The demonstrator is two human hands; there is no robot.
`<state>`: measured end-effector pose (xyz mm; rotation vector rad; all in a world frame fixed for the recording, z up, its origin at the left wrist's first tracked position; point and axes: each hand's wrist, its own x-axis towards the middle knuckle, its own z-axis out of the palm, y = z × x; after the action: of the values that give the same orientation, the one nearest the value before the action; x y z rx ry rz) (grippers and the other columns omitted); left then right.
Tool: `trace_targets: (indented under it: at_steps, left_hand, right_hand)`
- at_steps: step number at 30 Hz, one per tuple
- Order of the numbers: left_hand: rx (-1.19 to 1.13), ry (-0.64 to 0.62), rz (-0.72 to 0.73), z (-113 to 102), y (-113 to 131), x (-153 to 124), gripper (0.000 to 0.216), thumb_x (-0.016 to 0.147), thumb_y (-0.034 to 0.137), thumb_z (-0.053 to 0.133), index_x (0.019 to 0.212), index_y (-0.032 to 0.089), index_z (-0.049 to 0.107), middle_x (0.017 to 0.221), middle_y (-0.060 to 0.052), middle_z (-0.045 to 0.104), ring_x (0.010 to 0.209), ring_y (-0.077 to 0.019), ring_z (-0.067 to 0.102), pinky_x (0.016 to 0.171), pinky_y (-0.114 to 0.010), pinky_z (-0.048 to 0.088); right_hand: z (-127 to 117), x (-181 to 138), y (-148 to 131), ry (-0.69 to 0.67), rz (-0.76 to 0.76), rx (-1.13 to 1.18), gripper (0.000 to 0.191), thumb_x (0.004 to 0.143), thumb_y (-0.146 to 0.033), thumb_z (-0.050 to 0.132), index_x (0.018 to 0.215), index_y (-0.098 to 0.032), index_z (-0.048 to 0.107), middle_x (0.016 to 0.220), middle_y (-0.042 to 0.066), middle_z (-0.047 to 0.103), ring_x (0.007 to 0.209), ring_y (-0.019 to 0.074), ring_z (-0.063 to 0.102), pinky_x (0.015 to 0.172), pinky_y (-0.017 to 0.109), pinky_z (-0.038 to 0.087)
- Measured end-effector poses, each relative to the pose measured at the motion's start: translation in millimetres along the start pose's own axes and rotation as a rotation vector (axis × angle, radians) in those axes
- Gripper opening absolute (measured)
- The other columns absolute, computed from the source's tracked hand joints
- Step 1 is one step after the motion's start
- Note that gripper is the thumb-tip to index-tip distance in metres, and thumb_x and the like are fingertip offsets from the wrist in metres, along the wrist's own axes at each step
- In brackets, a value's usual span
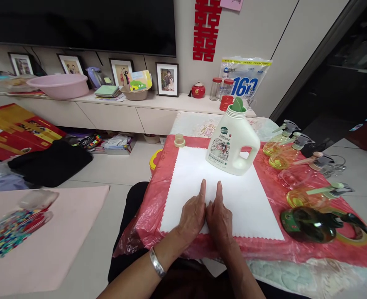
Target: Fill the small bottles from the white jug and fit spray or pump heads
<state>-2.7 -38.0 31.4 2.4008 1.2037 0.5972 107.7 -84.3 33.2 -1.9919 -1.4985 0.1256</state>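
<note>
My left hand [193, 214] rests over a white sheet with a scalloped edge [183, 182], its index finger pointing forward and the other fingers curled in. Beside it my right hand [220, 218] has the same shape, the two nearly touching at the knuckles. Neither appears to hold anything. Ahead of the fingertips stands a cream detergent jug [233, 141] with a side handle and a flower label. A green piece [238, 104] pokes up from its mouth. To the jug's left, a translucent cap [179, 141] sits at the sheet's far corner.
Several pump bottles lie along the right of the red plastic cover [152, 199], including a dark green one [309, 224] by a tape roll [354, 236]. At left, a pink-topped table [62, 245] bears colourful small pieces [6, 236]. Behind, a cabinet carries a pink basin [60, 86].
</note>
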Motion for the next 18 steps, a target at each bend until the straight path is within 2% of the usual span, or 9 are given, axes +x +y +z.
trace_targets:
  at_steps: [10,14,18]
  left_hand:
    - [0.044,-0.017,0.037,-3.1,1.9,0.4,0.081,0.099,0.015,0.030,0.150,0.016,-0.033,0.093,-0.007,0.069,0.081,-0.0206,0.065,0.075,-0.036,0.053]
    - [0.017,-0.021,0.015,-4.1,2.3,0.5,0.079,0.099,0.016,0.031,0.153,0.016,-0.026,0.090,-0.006,0.069,0.078,-0.0196,0.064,0.075,-0.035,0.052]
    - [0.029,-0.038,0.003,-2.7,2.0,1.2,0.079,0.099,0.016,0.033,0.154,0.015,-0.023,0.089,-0.006,0.069,0.078,-0.0195,0.064,0.076,-0.036,0.052]
  right_hand:
    - [-3.7,3.4,-5.0,-0.044,0.030,-0.046,0.069,0.091,-0.019,0.031,0.159,-0.008,0.017,0.072,0.005,0.067,0.058,0.0192,0.058,0.058,0.029,0.036]
    - [-5.9,3.4,-6.4,-0.058,0.040,-0.048,0.072,0.090,-0.019,0.033,0.158,-0.006,0.016,0.060,0.000,0.060,0.052,0.0178,0.053,0.056,0.028,0.033]
    - [-5.8,3.7,-6.8,-0.065,0.043,-0.040,0.075,0.088,-0.018,0.037,0.158,-0.006,0.015,0.060,-0.001,0.060,0.051,0.0167,0.051,0.055,0.027,0.031]
